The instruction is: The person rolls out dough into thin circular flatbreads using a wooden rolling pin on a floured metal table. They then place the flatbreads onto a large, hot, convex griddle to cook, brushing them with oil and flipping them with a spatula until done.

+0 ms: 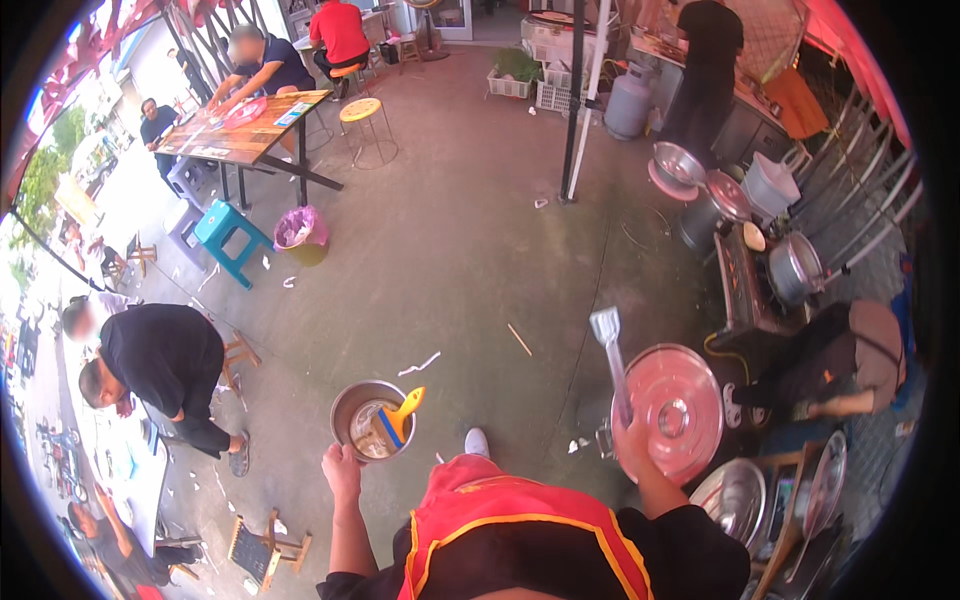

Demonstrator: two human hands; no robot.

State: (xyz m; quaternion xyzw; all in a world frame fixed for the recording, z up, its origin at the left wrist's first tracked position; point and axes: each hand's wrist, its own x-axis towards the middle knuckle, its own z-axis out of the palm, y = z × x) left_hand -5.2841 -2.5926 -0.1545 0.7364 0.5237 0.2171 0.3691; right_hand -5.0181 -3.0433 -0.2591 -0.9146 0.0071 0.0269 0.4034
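Note:
My left hand (pixel 343 466) grips the near edge of a round metal pot (pixel 337 401), held out in front of me. Pale liquid lies in its bottom, and a flat brush (pixel 401 414) with a yellow handle, blue band and tan bristles leans inside. In my right hand (pixel 637 448) is a long metal utensil (pixel 613 360) with a broad flat end, pointing away from me; whether it is tongs or a spatula I cannot tell. Beside and below that hand sits a large vessel with a round reddish lid (pixel 679 375) and a central knob. A side handle (pixel 604 439) shows at its left.
A gas stove (pixel 739 277) and a metal pot (pixel 795 266) stand right, near a bending person (pixel 862 360). Metal basins (pixel 731 499) lie near right. Left are a bending person (pixel 161 360), a folding stool (pixel 262 551), a teal stool (pixel 229 232) and a bin (pixel 301 234). A canopy pole (pixel 577 112) stands ahead.

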